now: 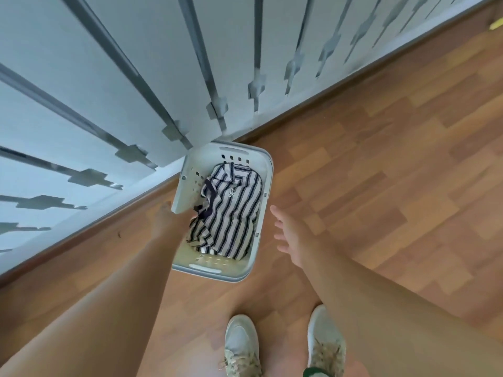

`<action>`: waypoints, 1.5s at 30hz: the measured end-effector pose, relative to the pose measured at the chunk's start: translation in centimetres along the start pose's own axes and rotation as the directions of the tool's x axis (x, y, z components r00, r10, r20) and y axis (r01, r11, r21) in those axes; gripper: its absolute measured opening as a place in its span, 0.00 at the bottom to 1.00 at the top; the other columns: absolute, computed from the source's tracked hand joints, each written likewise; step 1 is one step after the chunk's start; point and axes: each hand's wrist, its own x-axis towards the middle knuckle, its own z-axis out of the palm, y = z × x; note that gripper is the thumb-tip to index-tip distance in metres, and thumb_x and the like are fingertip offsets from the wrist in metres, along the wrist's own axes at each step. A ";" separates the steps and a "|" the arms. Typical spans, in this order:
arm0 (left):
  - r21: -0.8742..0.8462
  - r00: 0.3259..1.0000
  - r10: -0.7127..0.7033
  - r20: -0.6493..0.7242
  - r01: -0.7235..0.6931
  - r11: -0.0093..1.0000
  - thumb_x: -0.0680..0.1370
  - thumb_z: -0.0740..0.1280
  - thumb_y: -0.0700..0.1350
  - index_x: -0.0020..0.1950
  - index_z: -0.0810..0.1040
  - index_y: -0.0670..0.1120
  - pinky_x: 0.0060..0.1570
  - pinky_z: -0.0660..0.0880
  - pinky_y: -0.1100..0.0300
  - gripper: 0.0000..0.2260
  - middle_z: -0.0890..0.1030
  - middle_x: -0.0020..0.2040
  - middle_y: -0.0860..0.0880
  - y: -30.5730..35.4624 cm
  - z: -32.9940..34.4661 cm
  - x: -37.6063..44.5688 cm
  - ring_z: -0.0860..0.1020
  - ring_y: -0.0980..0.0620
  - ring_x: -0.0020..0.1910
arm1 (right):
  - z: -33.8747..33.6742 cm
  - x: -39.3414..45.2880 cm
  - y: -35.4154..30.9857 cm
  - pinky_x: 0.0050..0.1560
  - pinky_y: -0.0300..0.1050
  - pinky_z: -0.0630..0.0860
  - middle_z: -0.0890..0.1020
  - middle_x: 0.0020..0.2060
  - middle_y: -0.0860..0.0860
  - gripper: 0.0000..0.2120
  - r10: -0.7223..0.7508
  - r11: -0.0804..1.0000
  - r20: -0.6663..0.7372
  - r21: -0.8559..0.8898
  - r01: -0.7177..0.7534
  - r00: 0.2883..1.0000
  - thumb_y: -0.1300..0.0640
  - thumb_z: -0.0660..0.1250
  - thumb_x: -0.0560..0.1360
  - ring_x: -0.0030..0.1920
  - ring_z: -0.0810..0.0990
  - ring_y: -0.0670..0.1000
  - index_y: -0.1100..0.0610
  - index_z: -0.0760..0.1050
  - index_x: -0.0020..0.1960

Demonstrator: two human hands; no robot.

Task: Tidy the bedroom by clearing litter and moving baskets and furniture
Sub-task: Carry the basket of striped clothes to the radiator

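Wardrobe doors (pixel 114 85), pale with metal strips, run beyond both hands. Wood floor (pixel 381 172) lies beneath them. White laundry basket (pixel 268 191) stands on the floor between the hands, against the wardrobe base. Striped shirt (pixel 231 213) lies crumpled inside the basket. Left hand (pixel 163 217) touches the basket's near-left rim; whether it grips is unclear. Right hand (pixel 288 235), fingers spread and relaxed, hovers just beside the basket's right wall. Pale sneakers (pixel 241 346) stand nearer than the hands.

A white laundry basket (pixel 265 170) sits mid-frame on the wooden floor (pixel 381 172), against pale wardrobe doors (pixel 81 85) filling the upper left. A striped shirt (pixel 231 210) lies crumpled inside. The left hand (pixel 163 219) touches the basket's left rim; the right hand (pixel 288 235) hovers open, just beside it. Two pale sneakers (pixel 241 346) show at the bottom.
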 end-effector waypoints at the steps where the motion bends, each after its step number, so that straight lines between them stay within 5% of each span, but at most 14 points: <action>1: 0.018 1.000 0.007 -0.001 -0.007 1.000 0.73 0.72 0.51 0.77 0.61 0.49 0.31 0.69 0.60 0.35 0.75 0.52 0.48 -0.3 0.4 1.4 0.74 0.54 0.35 | 0.3 1.3 0.2 0.67 0.56 0.69 0.71 0.70 0.50 0.31 -0.004 1.000 -0.002 -0.002 0.004 1.000 0.38 0.63 0.77 0.64 0.72 0.53 0.51 0.64 0.75; 5: 0.018 0.999 -0.022 0.044 0.021 1.000 0.74 0.72 0.45 0.78 0.58 0.48 0.31 0.68 0.60 0.36 0.75 0.53 0.45 -0.5 2.0 5.0 0.72 0.52 0.34 | 1.3 5.3 0.2 0.67 0.57 0.69 0.68 0.71 0.52 0.33 -0.001 1.000 0.033 -0.006 0.001 0.999 0.36 0.63 0.75 0.66 0.71 0.55 0.49 0.62 0.76; 9: -0.002 0.994 -0.029 0.108 0.029 1.000 0.74 0.71 0.37 0.76 0.62 0.45 0.33 0.68 0.60 0.33 0.75 0.62 0.37 -1.2 3.0 6.5 0.74 0.46 0.43 | 2.2 7.0 0.4 0.70 0.60 0.64 0.63 0.76 0.53 0.38 0.048 0.998 0.126 0.036 -0.053 0.991 0.37 0.67 0.74 0.73 0.65 0.57 0.50 0.59 0.77; 13: -0.070 0.988 -0.117 0.100 0.125 0.990 0.75 0.68 0.33 0.74 0.66 0.44 0.25 0.70 0.60 0.28 0.75 0.64 0.36 -0.6 2.4 5.0 0.70 0.51 0.34 | 1.2 6.3 0.4 0.71 0.66 0.62 0.63 0.75 0.55 0.37 0.112 0.987 0.180 0.092 -0.130 0.977 0.44 0.71 0.73 0.74 0.63 0.58 0.54 0.61 0.76; 16: -0.135 0.988 -0.136 0.068 0.144 0.980 0.74 0.67 0.32 0.72 0.68 0.43 0.31 0.66 0.60 0.26 0.75 0.64 0.36 0.0 2.0 1.8 0.71 0.51 0.36 | -1.7 3.3 -0.4 0.68 0.69 0.65 0.66 0.72 0.58 0.37 0.153 0.973 0.207 0.138 -0.184 0.966 0.47 0.74 0.71 0.71 0.67 0.62 0.58 0.64 0.74; 26: -0.047 0.934 -0.136 0.331 0.160 0.986 0.75 0.66 0.33 0.75 0.66 0.47 0.29 0.65 0.61 0.28 0.74 0.66 0.39 10.9 0.4 -17.4 0.69 0.54 0.35 | -15.9 -15.5 -4.9 0.63 0.67 0.72 0.74 0.63 0.61 0.30 0.206 0.953 0.061 0.213 -0.214 0.977 0.51 0.76 0.69 0.62 0.75 0.63 0.59 0.71 0.67; 31: -0.046 0.908 -0.072 0.413 0.100 0.994 0.74 0.65 0.34 0.72 0.70 0.50 0.55 0.72 0.47 0.27 0.75 0.57 0.48 18.3 -0.2 -28.9 0.74 0.48 0.45 | -23.3 -28.0 -6.8 0.58 0.54 0.75 0.80 0.55 0.57 0.17 0.132 0.929 -0.075 0.358 -0.097 0.988 0.54 0.70 0.74 0.52 0.78 0.57 0.58 0.77 0.61; 34: -0.082 0.890 -0.023 0.456 0.068 0.994 0.74 0.63 0.34 0.68 0.73 0.54 0.53 0.78 0.46 0.25 0.80 0.53 0.49 24.0 -1.3 -34.7 0.79 0.45 0.48 | -26.9 -33.8 -8.0 0.56 0.54 0.75 0.80 0.49 0.57 0.10 0.077 0.884 -0.162 0.468 0.008 0.984 0.56 0.69 0.74 0.47 0.78 0.57 0.58 0.79 0.54; 38: -0.112 0.873 0.115 0.473 -0.070 0.991 0.73 0.61 0.35 0.67 0.75 0.54 0.59 0.75 0.40 0.25 0.79 0.59 0.44 31.7 -2.6 -42.8 0.78 0.40 0.58 | -31.4 -40.6 -10.5 0.61 0.58 0.74 0.77 0.57 0.57 0.17 0.013 0.834 -0.241 0.538 0.123 0.970 0.57 0.68 0.74 0.56 0.77 0.59 0.59 0.77 0.62; 45: -0.229 0.838 0.282 0.467 -0.193 0.954 0.73 0.60 0.32 0.46 0.84 0.56 0.61 0.75 0.43 0.21 0.81 0.47 0.47 42.2 -2.0 -51.4 0.78 0.43 0.51 | -39.1 -47.9 -15.1 0.62 0.63 0.74 0.77 0.63 0.55 0.26 -0.113 0.787 -0.327 0.547 0.285 0.938 0.51 0.71 0.67 0.61 0.77 0.58 0.54 0.75 0.64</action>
